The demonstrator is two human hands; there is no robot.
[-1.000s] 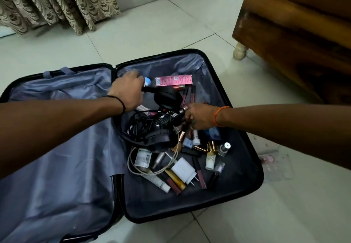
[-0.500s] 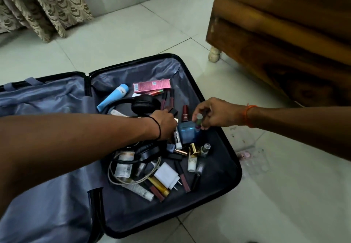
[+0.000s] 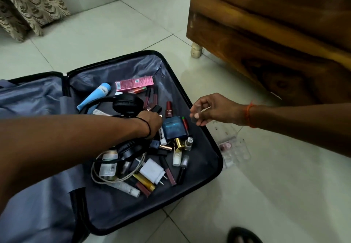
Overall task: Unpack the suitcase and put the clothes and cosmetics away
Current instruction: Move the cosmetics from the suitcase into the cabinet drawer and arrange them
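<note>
A black suitcase (image 3: pixel 201 166) lies open on the tiled floor. Its right half holds several cosmetics, black headphones (image 3: pixel 127 103), a pink box (image 3: pixel 134 83), a light blue tube (image 3: pixel 95 95), a blue box (image 3: pixel 173 127) and a white charger (image 3: pixel 152 170). My left hand (image 3: pixel 152 123) reaches into the pile just left of the blue box, fingers curled down on a small gold-tipped cosmetic. My right hand (image 3: pixel 210 109) hovers over the suitcase's right rim and pinches a small clear item between thumb and fingers. The left half shows only grey lining (image 3: pixel 38 100).
A wooden cabinet (image 3: pixel 266 33) on short feet stands close at the right. A clear plastic case (image 3: pixel 234 150) lies on the floor beside the suitcase. A patterned curtain (image 3: pixel 28 5) hangs at the back left. A dark slipper (image 3: pixel 243 236) shows at the bottom edge.
My left hand came from the suitcase's far edge down into the middle of the pile. My right hand lifted a small item and moved right, toward the rim.
</note>
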